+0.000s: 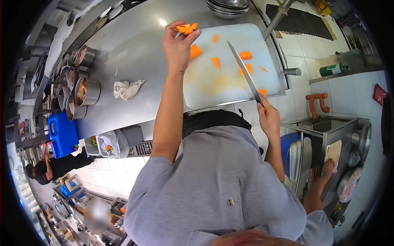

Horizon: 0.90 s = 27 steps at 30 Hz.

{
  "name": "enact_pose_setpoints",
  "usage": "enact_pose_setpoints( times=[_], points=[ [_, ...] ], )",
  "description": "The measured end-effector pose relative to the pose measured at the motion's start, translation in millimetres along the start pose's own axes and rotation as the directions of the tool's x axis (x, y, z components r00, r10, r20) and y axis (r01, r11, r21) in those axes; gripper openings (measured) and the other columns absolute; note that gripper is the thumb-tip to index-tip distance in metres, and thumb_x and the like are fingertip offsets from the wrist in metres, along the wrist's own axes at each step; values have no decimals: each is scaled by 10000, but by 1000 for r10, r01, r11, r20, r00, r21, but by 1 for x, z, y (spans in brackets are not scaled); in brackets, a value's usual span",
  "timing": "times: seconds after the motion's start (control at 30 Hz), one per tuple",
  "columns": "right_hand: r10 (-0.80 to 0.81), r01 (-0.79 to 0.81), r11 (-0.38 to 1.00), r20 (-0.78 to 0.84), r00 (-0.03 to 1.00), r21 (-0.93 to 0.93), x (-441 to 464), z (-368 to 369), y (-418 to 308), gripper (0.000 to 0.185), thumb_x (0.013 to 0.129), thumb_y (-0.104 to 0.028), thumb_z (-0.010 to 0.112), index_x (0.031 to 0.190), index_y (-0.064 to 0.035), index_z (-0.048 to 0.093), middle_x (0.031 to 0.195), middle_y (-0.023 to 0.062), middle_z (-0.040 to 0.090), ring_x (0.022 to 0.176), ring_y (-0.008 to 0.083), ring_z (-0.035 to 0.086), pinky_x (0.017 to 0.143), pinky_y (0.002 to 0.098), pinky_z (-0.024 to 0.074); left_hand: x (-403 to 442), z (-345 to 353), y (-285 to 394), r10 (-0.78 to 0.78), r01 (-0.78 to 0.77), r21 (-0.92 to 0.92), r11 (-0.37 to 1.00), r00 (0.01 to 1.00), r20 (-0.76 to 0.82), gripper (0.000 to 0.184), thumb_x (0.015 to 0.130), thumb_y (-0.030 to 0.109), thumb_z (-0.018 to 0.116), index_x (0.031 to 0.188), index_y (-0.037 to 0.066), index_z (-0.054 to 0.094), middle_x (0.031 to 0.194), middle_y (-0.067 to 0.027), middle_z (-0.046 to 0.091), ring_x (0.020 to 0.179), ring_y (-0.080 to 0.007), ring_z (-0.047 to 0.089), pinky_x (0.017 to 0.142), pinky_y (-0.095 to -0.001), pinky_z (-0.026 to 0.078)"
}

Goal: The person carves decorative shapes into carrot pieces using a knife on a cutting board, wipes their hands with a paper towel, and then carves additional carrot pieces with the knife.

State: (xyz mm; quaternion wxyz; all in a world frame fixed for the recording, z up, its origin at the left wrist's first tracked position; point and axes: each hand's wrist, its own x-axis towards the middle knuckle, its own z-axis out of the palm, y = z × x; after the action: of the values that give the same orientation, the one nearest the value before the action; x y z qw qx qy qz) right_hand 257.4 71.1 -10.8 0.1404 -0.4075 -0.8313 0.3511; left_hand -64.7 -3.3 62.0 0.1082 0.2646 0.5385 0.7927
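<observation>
My left hand (176, 47) is raised over the far left corner of the white cutting board (230, 96), its fingers closed on several orange carrot pieces (187, 28). My right hand (269, 119) grips the handle of a long kitchen knife (246, 73), whose blade slants across the right part of the board. A thick carrot chunk (196, 51) lies on the board just below my left hand. Cut carrot wedges (216, 62) are scattered over the middle. More carrot slices (246, 55) lie beside the blade, some partly hidden by it.
A crumpled white cloth (127, 89) lies on the steel counter (135, 49). Metal pots of food (87, 91) line its left side, near a blue jerrycan (63, 133). Stacked bowls (228, 8) stand at the far edge. Another person's hand (328, 167) works at the lower right.
</observation>
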Motion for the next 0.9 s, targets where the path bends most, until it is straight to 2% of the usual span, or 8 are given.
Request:
enact_pose_setpoints(
  times=[0.23, 0.27, 0.37, 0.5, 0.6, 0.77, 0.8, 0.9],
  points=[
    [-24, 13, 989, 74, 997, 146, -5, 35, -7, 371, 966, -221, 602, 1331, -162, 632, 876, 197, 679, 770, 366, 646, 727, 421, 499, 6, -33, -2, 63, -54, 81, 995, 993, -104, 412, 809, -58, 790, 1123, -23, 526, 1082, -129, 618, 965, -182, 661, 845, -290, 580],
    [-115, 115, 993, 6, 993, -33, -7, 39, -8, 443, 963, -158, 632, 1404, -168, 588, 732, 131, 574, 634, 239, 540, 639, 349, 468, 7, -38, -3, 58, -50, 80, 996, 994, -93, 411, 806, -53, 797, 1114, -23, 528, 1060, -124, 623, 954, -175, 660, 841, -286, 580],
    [-177, 144, 939, -79, 981, -312, -15, 53, -2, 534, 949, -134, 651, 1457, -243, 534, 837, 163, 549, 750, 302, 567, 687, 385, 484, 11, -52, -6, 48, -38, 100, 994, 994, -101, 413, 799, -42, 810, 1103, -23, 530, 1020, -113, 633, 939, -164, 658, 835, -283, 578],
    [-71, 27, 970, -173, 982, -240, -23, 94, 61, 621, 929, -104, 667, 1487, -311, 489, 924, 195, 502, 833, 347, 551, 711, 404, 483, 17, -57, -8, 16, 0, 135, 991, 994, -112, 445, 802, -26, 810, 1140, -19, 521, 1058, -110, 633, 978, -183, 650, 881, -295, 556],
    [-212, 139, 861, -97, 972, -489, -47, 91, 77, 410, 1010, -394, 589, 1311, -117, 609, 990, 242, 533, 929, 389, 552, 821, 412, 455, 29, -65, -17, 29, -20, 131, 991, 998, -63, 436, 801, -33, 808, 1133, -10, 525, 1063, -103, 633, 983, -180, 649, 886, -294, 555],
    [6, -39, 977, -153, 988, -209, -97, 86, 112, 394, 992, -291, 645, 1355, -142, 608, 993, 236, 531, 919, 390, 549, 775, 417, 461, 44, -69, -24, 44, -38, 177, 983, 999, -28, 424, 792, -46, 807, 1120, 7, 542, 1069, -97, 635, 993, -175, 647, 895, -303, 554],
    [-172, 108, 921, -144, 974, -374, -110, 81, 116, 446, 973, -172, 648, 1413, -181, 574, 987, 228, 532, 903, 392, 548, 752, 421, 468, 47, -70, -25, 37, -33, 215, 976, 999, -16, 420, 787, -49, 809, 1112, 11, 549, 1071, -95, 636, 994, -173, 646, 898, -305, 553],
    [-155, 97, 928, -134, 979, -360, -139, 76, 136, 510, 931, -86, 648, 1422, -195, 566, 974, 221, 528, 891, 388, 548, 757, 416, 472, 58, -77, -38, 28, -31, 172, 985, 999, 22, 407, 786, -41, 812, 1101, 12, 559, 1067, -93, 643, 985, -166, 644, 895, -298, 549]
  ],
)
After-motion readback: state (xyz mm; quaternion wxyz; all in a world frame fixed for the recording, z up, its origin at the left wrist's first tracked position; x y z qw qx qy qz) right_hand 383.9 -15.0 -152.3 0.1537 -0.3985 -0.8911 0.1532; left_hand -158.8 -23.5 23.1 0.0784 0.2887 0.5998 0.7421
